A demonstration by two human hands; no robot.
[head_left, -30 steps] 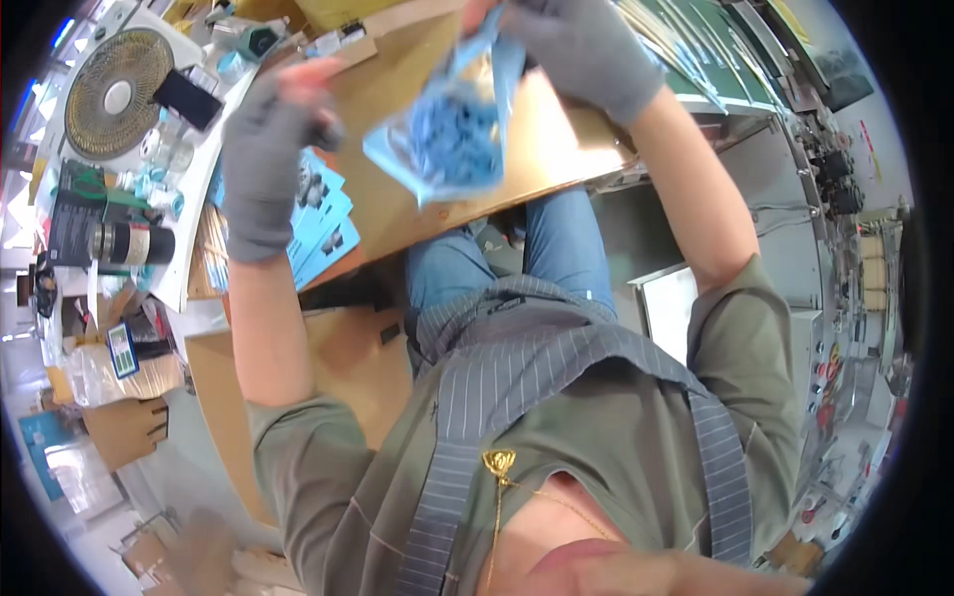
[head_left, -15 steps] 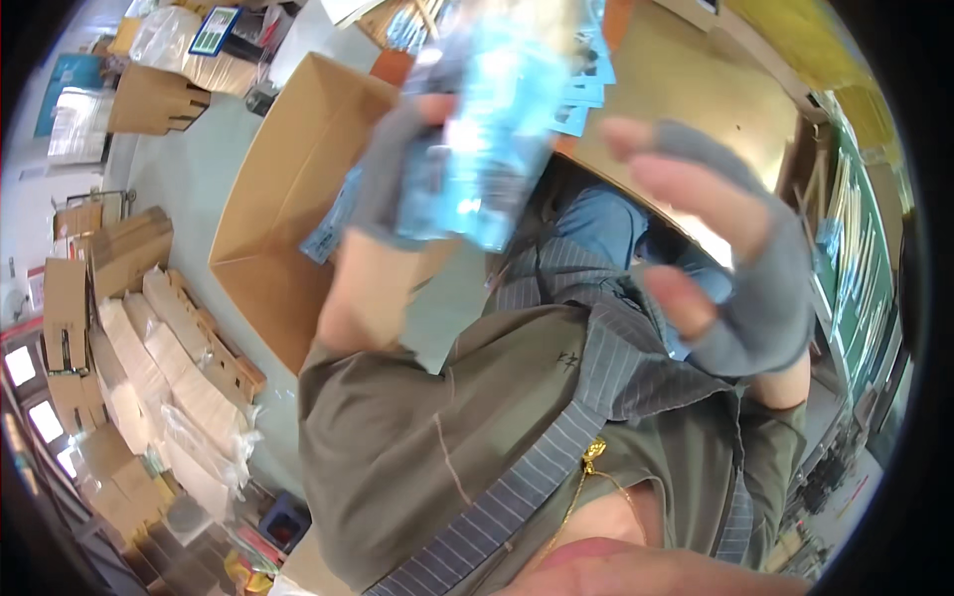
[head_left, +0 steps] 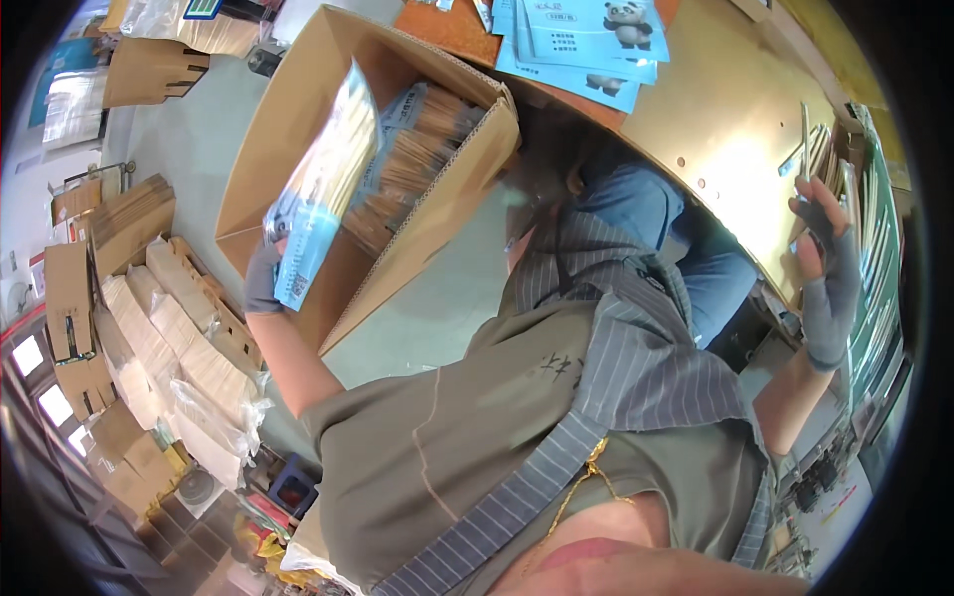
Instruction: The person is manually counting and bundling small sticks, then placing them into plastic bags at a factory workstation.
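Note:
My left hand [head_left: 264, 276], in a grey fingerless glove, grips a clear and blue bag of thin wooden sticks [head_left: 336, 184] by its lower end. The bag is tilted up inside a tall cardboard box [head_left: 260, 184]. Lower in that box lie several more blue-printed bags of sticks [head_left: 417, 149]. My right hand [head_left: 829, 263], gloved the same way, is raised at the table's right end with its fingers apart and nothing visible between them. Just beyond its fingertips stands a bunch of loose wooden sticks [head_left: 821, 154].
A tan-topped table [head_left: 686, 119] runs along the far side, with a stack of flat blue printed bags [head_left: 586, 50] on it. More sticks stand along a green rack [head_left: 874, 268] at right. Flattened cartons [head_left: 129, 233] and long wrapped bundles [head_left: 164, 348] lie at left.
My left hand has swung left and down from the table, carrying the bag of sticks into the box. My right hand has moved right, toward the loose sticks.

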